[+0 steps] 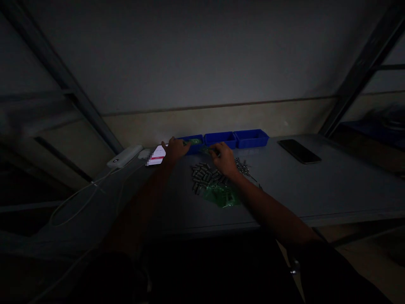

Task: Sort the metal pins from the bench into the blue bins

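The light is dim and fine detail is hard to make out. My left hand rests at the near left corner of the left blue bin, its fingers apart. In that bin lies green plastic. My right hand is closed in a pinch on a small green plastic bag beside the bin's right end. Under and in front of this hand lies a pile of short metal cylinders. A second green plastic bag lies flat at the pile's near side, with parts on or in it.
Two more blue bins, a middle one and a right one, stand along the wall. Thin metal pins lie right of the cylinders. A dark phone lies farther right. At left are a white power strip with cables and a lit screen.
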{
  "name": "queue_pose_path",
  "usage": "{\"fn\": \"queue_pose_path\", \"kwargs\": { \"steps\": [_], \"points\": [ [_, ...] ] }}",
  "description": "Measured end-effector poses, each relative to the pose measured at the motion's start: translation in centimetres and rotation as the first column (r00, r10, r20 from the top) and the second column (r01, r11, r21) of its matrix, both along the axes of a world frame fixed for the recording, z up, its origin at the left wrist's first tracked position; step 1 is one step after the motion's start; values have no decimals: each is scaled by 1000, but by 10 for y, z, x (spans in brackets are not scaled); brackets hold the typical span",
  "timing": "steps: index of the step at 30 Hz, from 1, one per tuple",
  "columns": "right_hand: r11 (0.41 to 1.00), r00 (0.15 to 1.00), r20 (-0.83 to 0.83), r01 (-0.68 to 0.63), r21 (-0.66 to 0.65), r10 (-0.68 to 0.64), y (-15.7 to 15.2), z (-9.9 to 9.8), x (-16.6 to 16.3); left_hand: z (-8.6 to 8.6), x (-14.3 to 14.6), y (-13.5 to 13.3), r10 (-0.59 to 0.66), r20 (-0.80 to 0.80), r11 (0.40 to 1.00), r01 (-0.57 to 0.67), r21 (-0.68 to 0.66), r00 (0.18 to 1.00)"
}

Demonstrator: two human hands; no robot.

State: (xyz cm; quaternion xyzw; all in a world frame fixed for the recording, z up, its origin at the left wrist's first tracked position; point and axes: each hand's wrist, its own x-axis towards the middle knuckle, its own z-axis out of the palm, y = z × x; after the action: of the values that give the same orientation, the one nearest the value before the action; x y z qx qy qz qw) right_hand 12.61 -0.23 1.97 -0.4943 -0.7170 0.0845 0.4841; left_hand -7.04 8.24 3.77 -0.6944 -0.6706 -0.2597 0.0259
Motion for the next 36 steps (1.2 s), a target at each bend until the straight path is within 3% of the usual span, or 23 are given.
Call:
{"fn": "queue_pose_path", "kwargs": {
  "steps": [4,7,8,10,12,14,17,19,21,24,27,29,31,34,36],
  "points": [
    [1000,1000,-8,-27,-5,27,-1,2,1,-10,17,-14,30,-22,998,-28,55,999],
    [1000,1000,-23,9,-14,-10,-2,4,1,-13,28,-26,4,111,977,-28,209,994],
    [999,999,-33,28,-16,-29,-2,4,1,-12,31,-31,-39,174,978,2,211,984],
    [998,996,-62,61,-9,-61,0,3,1,-10,36,-40,-109,356,994,91,66,928],
    [997,993,-97,69,22,-66,1,2,1,-7,41,-51,-86,591,957,232,-176,802],
    [996,991,-125,52,70,-42,1,0,1,-3,45,-60,-3,789,867,395,-304,615],
    [994,993,-120,15,105,-2,-2,-1,0,-2,46,-69,18,937,786,575,-229,349],
    [996,995,-103,-5,90,14,-4,0,0,-4,46,-69,-42,962,781,609,-138,271],
    [999,995,-100,-10,52,15,-4,2,-1,-9,46,-68,-157,938,822,567,-50,309],
    [998,985,-169,10,-65,-21,-3,5,-1,-16,47,-67,-394,734,890,428,156,553],
    [957,935,-354,-122,-262,23,1,6,-1,-19,52,-72,-536,323,833,427,351,780],
    [905,864,-502,-254,-342,52,5,5,-1,-18,55,-77,-556,118,786,473,398,823],
    [894,812,-582,-290,-342,41,8,2,0,-18,59,-83,-557,36,765,496,411,829],
    [940,830,-557,-208,-271,23,12,0,2,-16,64,-89,-562,84,778,492,390,823],
    [967,868,-497,-133,-217,8,12,0,3,-15,67,-89,-535,242,825,438,358,810]
  ]
}}
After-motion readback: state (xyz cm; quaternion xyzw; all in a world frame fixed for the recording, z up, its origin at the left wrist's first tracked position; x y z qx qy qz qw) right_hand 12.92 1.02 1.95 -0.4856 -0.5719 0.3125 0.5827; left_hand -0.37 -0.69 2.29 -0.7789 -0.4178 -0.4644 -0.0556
